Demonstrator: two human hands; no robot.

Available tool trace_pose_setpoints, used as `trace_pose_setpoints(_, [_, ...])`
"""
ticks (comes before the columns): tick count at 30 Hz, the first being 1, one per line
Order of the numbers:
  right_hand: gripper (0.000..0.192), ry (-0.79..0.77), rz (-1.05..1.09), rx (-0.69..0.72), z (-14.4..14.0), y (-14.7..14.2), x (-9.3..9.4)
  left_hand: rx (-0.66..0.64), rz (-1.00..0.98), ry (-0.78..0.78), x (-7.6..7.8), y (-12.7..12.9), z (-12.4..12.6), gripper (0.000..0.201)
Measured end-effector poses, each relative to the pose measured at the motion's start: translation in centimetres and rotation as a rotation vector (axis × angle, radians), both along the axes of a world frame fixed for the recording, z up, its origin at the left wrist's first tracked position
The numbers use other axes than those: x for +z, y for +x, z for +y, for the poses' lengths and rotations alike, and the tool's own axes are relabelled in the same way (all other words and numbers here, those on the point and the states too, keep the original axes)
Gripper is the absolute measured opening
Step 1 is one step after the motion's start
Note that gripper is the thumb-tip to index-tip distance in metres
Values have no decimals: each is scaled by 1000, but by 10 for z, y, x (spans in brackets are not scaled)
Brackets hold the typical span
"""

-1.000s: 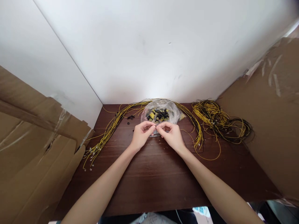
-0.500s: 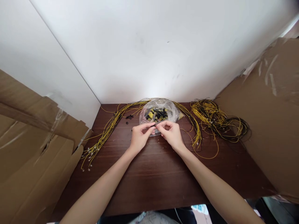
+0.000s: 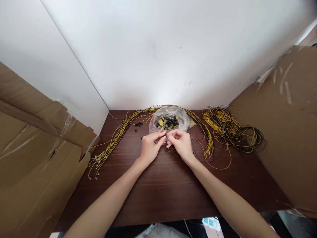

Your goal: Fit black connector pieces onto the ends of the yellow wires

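My left hand (image 3: 151, 145) and my right hand (image 3: 180, 142) meet fingertip to fingertip over the table, just in front of a clear plastic bag (image 3: 182, 119). Between the pinched thumbs and forefingers is a small black piece (image 3: 165, 134), mostly covered by the fingers and too small to name. Both hands are closed on it. Inside the open bag lie many small black and yellow parts (image 3: 169, 122). The fingers hide the bag's near edge.
A long bundle of yellow and black wires (image 3: 123, 127) with white ends arches behind the bag. A tangled wire coil (image 3: 223, 125) lies at the right. Small black parts (image 3: 138, 124) sit left of the bag. Cardboard sheets (image 3: 279, 125) flank the brown table (image 3: 158, 195).
The fingers have shifted slightly around the small black piece, and the right hand's lower fingers are more spread. The whole view has moved a little.
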State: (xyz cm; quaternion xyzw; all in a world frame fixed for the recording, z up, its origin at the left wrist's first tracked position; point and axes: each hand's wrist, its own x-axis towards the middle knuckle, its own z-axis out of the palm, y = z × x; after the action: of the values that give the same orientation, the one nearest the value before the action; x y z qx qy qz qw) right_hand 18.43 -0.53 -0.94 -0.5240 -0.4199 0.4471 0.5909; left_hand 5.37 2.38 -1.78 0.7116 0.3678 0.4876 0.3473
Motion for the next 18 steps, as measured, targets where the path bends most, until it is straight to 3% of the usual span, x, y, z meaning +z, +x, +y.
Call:
trace_pose_setpoints(6, [25, 7, -8, 18, 0, 0, -2, -12, -2, -23, 0, -1, 0, 19])
trace_pose_setpoints(13, [28, 1, -122, 68, 1, 3, 6, -16, -135, -257, -2, 0, 3, 25])
trace_pose_setpoints(18, [25, 39, -187, 18, 2, 5, 7, -10, -163, -302, -2, 1, 5, 27])
